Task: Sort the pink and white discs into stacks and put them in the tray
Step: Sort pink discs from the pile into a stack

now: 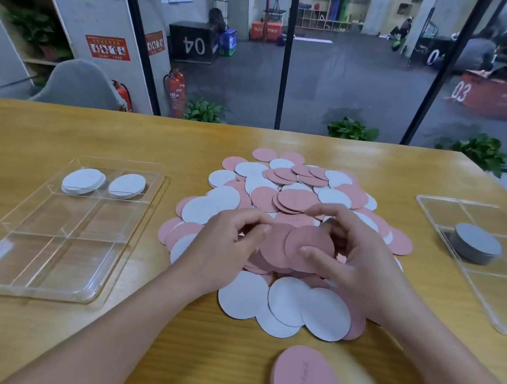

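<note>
Both hands mid-frame over the heap (288,194): left hand (227,250) and right hand (352,258) pinching flat, matte pink discs (305,243), fingers curled; clear plastic tray (16,268) at left

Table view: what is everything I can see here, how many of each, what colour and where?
Table: one, wooden, yellow-brown.
Loose discs: many, pink and white mixed, heaped mid-table.
Pink stack: one, at the near edge.
Left tray: one, clear, divided; two white disc stacks in its far compartments.
Right tray: one, clear; one grey-looking stack inside.
Potted plants: several, green, beyond the table.
Fire extinguishers: two, red, far left.
Left hand: holding pink discs over the heap.
Right hand: holding the same discs.
</note>
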`<state>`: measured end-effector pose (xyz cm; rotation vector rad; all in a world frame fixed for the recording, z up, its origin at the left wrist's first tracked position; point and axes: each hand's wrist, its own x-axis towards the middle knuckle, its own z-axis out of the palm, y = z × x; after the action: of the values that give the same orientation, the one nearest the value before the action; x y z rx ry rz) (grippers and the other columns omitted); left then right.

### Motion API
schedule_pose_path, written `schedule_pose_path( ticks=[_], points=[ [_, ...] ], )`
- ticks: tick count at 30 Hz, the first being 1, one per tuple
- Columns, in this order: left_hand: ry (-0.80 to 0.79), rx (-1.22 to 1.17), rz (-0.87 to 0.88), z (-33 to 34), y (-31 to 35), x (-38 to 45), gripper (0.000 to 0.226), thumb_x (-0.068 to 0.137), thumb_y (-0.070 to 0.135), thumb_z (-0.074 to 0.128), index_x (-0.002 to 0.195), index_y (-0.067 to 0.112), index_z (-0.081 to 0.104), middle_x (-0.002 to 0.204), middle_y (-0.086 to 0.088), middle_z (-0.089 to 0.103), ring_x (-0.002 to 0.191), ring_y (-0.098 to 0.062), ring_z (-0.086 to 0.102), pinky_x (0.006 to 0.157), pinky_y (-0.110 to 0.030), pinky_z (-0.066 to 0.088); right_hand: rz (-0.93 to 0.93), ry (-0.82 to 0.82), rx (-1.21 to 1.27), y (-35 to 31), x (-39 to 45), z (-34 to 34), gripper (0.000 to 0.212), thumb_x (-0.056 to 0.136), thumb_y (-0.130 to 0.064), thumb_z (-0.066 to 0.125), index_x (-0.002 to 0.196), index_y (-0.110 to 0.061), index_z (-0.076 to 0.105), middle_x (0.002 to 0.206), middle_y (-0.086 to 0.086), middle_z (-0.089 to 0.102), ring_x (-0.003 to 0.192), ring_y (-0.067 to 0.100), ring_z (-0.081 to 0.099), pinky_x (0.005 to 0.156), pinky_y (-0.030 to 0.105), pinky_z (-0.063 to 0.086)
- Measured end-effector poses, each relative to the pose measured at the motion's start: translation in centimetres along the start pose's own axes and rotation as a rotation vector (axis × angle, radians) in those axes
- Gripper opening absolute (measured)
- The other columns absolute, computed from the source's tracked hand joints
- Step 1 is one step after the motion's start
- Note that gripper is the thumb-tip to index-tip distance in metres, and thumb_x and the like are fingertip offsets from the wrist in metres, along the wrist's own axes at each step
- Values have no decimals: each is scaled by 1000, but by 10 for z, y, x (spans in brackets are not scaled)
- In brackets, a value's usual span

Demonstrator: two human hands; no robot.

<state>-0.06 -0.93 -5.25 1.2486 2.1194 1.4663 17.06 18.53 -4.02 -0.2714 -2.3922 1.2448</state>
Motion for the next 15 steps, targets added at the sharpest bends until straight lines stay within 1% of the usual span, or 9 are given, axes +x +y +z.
schedule_pose_path(
  ticks=[2,3,5,6,8,10,12,14,15],
  points=[
    [3,22,11,4,4,2,23,112,20,60,99,27,78,79,4,65,71,-26,53,65,-41,43,8,-3,-7,3,0,-1,50,94,-14,81,130,-42,61,84,-11,61,76,22,60,72,37,56],
    [1,19,8,6,5,3,24,112,20,60,98,28,78,75,7,61,67,-20,49,62,-36,40,6,3,-34,4,0,-2,48,94,-15,81,128,-42,62,88,-12,63,78,16,61,72,31,54],
    [-41,-11,6,7,9,8,24,112,20,61,99,30,79,74,3,60,67,-16,49,63,-32,41,-22,-1,-152,8,-1,-4,37,94,-21,82,121,-41,67,99,-18,67,89,10,64,74,21,49],
    [-79,-20,14,8,11,10,25,113,18,60,102,30,80,78,-2,64,70,-18,54,66,-35,44,-44,-6,-222,10,-1,-6,28,94,-25,81,115,-40,68,102,-18,65,93,11,63,74,21,48],
    [-155,-1,34,11,18,15,30,113,15,58,108,32,82,89,0,75,81,-21,67,76,-41,53,-58,-1,-305,14,0,-12,15,96,-30,78,98,-38,65,98,-13,62,86,16,59,68,29,47],
    [-145,54,33,18,20,23,33,112,14,56,112,34,82,102,11,80,98,-12,72,86,-35,56,-50,10,-299,21,-1,-19,17,97,-33,76,89,-34,62,91,-9,61,79,18,56,64,31,46],
    [-49,173,52,24,16,36,31,113,17,55,116,34,80,113,20,78,113,-4,67,91,-29,53,-10,-30,-281,24,-2,-23,16,98,-36,75,90,-32,62,86,-9,63,75,16,56,62,28,44],
    [2,330,90,30,8,54,29,114,21,53,125,32,77,127,22,73,127,-3,57,106,-33,49,-17,-106,-327,26,-3,-21,14,100,-39,72,92,-34,61,85,-12,63,80,12,57,63,23,42],
    [2,407,100,34,3,64,29,114,22,53,130,30,75,135,19,70,133,-7,52,113,-37,45,-39,-136,-363,26,-2,-19,13,101,-40,70,94,-36,60,85,-14,62,83,10,57,64,21,41]
  ],
)
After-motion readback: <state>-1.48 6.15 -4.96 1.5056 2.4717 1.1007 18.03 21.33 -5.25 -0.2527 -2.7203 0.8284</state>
